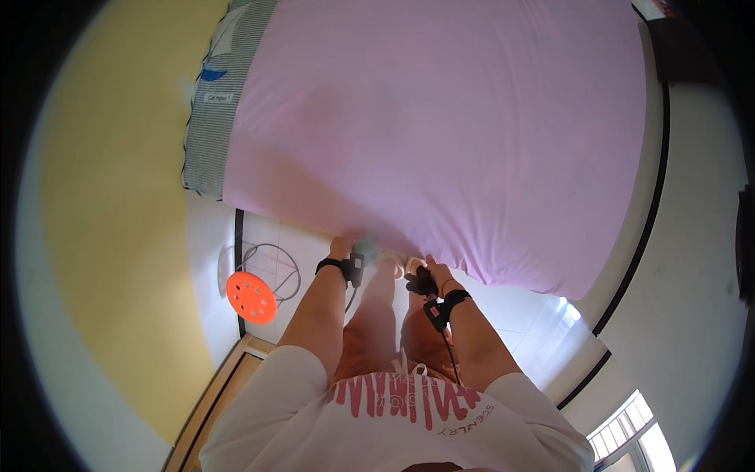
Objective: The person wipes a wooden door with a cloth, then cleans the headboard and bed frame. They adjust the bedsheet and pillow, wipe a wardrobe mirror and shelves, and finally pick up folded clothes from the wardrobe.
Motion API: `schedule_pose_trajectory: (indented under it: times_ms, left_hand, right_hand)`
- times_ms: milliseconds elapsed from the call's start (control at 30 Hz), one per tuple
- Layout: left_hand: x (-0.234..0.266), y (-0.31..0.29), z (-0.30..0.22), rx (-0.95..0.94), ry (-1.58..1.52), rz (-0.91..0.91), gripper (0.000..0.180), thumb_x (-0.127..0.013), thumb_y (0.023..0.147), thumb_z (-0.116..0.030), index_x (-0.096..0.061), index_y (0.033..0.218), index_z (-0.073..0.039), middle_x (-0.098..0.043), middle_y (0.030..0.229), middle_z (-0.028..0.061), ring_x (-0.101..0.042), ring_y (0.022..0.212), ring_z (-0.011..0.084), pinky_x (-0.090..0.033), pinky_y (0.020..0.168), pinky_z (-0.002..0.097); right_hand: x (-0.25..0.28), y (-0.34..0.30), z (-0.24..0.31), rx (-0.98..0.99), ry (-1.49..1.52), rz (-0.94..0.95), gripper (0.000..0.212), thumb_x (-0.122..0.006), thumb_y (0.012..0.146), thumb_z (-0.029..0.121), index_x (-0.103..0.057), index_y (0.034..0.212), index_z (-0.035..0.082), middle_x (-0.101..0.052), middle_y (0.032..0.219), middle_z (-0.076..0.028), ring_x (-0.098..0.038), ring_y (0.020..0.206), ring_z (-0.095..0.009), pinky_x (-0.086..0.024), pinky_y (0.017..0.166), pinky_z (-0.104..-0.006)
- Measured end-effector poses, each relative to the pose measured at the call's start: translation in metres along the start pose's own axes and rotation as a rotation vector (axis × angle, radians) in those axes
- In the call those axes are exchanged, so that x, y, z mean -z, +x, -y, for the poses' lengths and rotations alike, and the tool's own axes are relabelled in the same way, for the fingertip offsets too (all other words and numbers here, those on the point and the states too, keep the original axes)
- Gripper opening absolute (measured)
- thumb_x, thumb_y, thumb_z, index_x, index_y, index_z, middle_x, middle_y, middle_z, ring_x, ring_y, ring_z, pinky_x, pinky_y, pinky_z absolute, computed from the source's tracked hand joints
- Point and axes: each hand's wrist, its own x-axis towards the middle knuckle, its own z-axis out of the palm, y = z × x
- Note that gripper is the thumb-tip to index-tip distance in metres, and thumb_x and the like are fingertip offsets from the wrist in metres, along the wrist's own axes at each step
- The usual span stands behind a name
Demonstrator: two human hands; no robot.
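Observation:
A pink bedsheet [440,141] covers the bed in front of me, its near edge hanging by my legs. At that edge, left of my knees, my left hand [340,247] is closed on the sheet; its fingertips are mostly hidden. To the right, my right hand [437,273] grips the same edge, where the cloth bunches into small folds. Black straps with small dark boxes sit on both wrists. A blurred greenish patch shows beside the left hand.
An orange round stool [252,297] with holes in its seat and grey metal legs stands at the left by the yellow and white wall [118,236]. Striped grey fabric [209,130] lies along the bed's left side. White tiled floor [511,322] and a window [633,433] are at the right.

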Motion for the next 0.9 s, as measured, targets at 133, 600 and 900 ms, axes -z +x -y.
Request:
schedule_pose_trajectory:
  times_ms: [133,600,900]
  left_hand:
    - [0.079,0.023,-0.002,-0.219,0.487,-0.048,0.043,-0.042,0.084,-0.039,-0.067,0.086,-0.004,-0.065,0.088,0.0219,-0.061,0.085,0.0391,-0.045,0.075,0.0459]
    - [0.096,0.039,0.015,-0.159,0.422,-0.021,0.045,-0.048,0.085,-0.040,-0.065,0.085,0.002,-0.065,0.089,0.0241,-0.061,0.089,0.0393,-0.046,0.079,0.0454]
    - [0.145,-0.025,-0.021,-0.017,0.440,-0.189,0.038,-0.044,0.084,-0.030,-0.065,0.088,0.002,-0.064,0.089,0.0247,-0.060,0.087,0.0407,-0.046,0.077,0.0471]
  right_hand:
    - [-0.089,-0.002,0.040,-0.244,0.439,-0.071,0.048,-0.053,0.087,0.049,-0.060,0.105,0.006,-0.063,0.090,-0.015,-0.062,0.080,-0.029,-0.050,0.062,-0.0465]
    - [-0.153,-0.034,0.079,0.048,-0.926,-0.082,0.040,-0.043,0.085,0.043,-0.058,0.117,0.024,-0.066,0.104,-0.003,-0.063,0.095,-0.023,-0.049,0.079,-0.0372]
    - [-0.167,-0.041,0.089,0.125,-1.246,0.063,0.049,-0.039,0.089,0.050,-0.056,0.122,0.018,-0.060,0.118,-0.010,-0.058,0.104,-0.031,-0.043,0.093,-0.0416]
